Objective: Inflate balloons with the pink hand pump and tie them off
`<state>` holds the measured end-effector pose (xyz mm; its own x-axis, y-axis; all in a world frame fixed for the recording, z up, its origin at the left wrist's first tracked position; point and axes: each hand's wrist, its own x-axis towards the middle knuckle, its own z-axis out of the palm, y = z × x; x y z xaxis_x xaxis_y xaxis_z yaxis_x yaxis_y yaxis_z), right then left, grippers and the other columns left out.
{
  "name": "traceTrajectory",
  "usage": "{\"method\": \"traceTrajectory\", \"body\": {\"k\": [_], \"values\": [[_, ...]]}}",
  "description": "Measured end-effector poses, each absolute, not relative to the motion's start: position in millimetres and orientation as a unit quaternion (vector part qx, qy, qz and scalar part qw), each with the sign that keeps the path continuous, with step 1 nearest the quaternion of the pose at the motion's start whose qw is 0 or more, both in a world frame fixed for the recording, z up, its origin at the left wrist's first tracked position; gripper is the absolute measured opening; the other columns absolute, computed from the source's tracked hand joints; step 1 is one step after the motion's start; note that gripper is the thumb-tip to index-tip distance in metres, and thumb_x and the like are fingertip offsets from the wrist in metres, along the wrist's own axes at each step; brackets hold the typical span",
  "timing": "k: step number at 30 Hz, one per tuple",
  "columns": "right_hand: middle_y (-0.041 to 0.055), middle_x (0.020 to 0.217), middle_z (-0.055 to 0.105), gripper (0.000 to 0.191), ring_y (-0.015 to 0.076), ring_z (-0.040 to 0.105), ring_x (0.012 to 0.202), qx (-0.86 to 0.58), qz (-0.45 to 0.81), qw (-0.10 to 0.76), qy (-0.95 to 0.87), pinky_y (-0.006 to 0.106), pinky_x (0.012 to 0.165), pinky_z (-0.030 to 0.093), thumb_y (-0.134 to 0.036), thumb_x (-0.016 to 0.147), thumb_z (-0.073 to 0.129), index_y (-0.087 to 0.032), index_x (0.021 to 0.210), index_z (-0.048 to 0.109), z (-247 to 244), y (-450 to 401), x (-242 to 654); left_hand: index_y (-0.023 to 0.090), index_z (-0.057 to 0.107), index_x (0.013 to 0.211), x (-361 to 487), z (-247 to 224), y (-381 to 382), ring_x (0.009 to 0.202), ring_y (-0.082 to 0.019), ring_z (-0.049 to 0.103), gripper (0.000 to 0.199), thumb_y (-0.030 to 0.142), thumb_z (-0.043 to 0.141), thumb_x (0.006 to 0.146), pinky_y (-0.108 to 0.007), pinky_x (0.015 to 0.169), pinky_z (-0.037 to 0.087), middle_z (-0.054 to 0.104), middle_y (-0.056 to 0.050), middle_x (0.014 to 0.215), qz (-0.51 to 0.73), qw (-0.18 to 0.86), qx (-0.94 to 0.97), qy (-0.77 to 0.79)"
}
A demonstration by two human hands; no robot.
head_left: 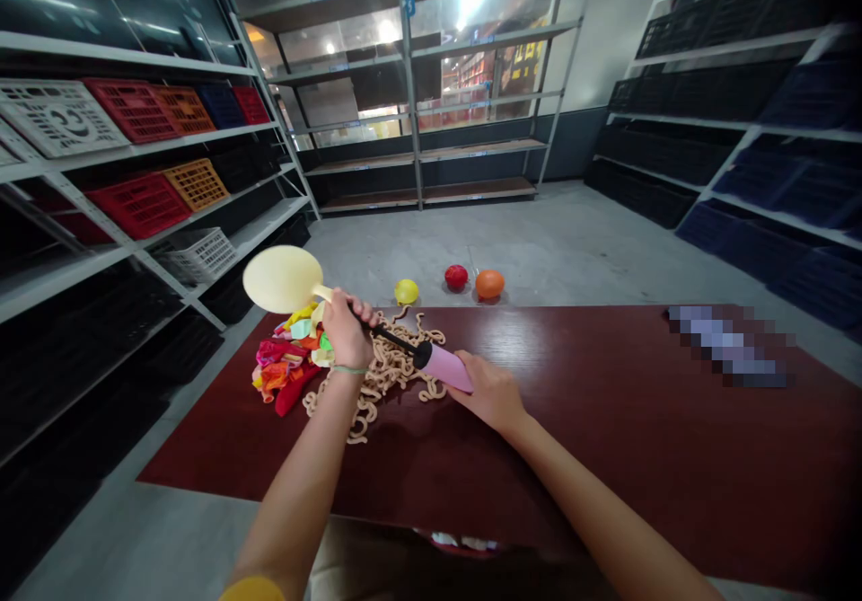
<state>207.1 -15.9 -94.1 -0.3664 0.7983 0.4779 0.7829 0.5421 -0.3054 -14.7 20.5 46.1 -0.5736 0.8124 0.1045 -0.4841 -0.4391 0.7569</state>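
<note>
My left hand [348, 330] is closed around the black front part of a pump, where the neck of a pale yellow balloon [283, 278] meets it. The balloon is swollen and points to the left. My right hand [491, 389] is wrapped round the pink pump body [445, 367], and a black rod runs between the two hands. Below and beside my left hand lie a heap of limp coloured balloons [283, 366] and a pile of beige curled pieces [387, 367], both on the dark red table [572, 421].
Beyond the table's far edge, yellow [406, 292], red [456, 277] and orange [489, 285] balloons lie on the floor. A pixelated object [727, 342] is at the table's right. Shelves with crates [141, 206] stand left; more shelving stands ahead and right.
</note>
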Motion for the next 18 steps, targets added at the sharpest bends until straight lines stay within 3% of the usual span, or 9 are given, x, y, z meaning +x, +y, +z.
{"method": "traceTrajectory", "body": {"k": [7,11,18], "values": [[0.0054,0.099,0.068,0.04,0.0214,0.065,0.083,-0.518,0.014,0.335,-0.787,0.029,0.069,0.042,-0.044,0.085,0.06,-0.022,0.118,0.053,-98.3,-13.6,211.8,0.02,0.04,0.068,54.4,10.5,18.5,0.039,-0.006,0.039,0.035,0.043,0.058,0.087,-0.019,0.037,0.032,0.04,0.007,0.052,0.79,0.426,0.288,0.332],[0.0054,0.098,0.068,0.041,0.0214,0.065,0.083,-0.507,0.004,0.313,-0.803,0.029,0.069,0.042,-0.045,0.085,0.059,-0.022,0.119,0.053,-95.3,-15.3,210.9,0.019,0.04,0.065,56.8,-6.4,15.5,0.039,-0.006,0.039,0.037,0.044,0.057,0.087,-0.019,0.037,0.033,0.04,0.007,0.051,0.788,0.43,0.272,0.345],[0.0051,0.106,0.068,0.047,0.0218,0.066,0.09,-0.474,0.079,0.337,-0.809,0.031,0.076,0.047,-0.045,0.084,0.06,-0.025,0.126,0.05,-92.5,-19.1,200.2,0.02,0.042,0.07,4.3,43.5,17.0,0.039,-0.007,0.039,0.031,0.04,0.057,0.088,-0.019,0.038,0.032,0.039,0.006,0.053,0.809,0.4,0.278,0.33]]}}
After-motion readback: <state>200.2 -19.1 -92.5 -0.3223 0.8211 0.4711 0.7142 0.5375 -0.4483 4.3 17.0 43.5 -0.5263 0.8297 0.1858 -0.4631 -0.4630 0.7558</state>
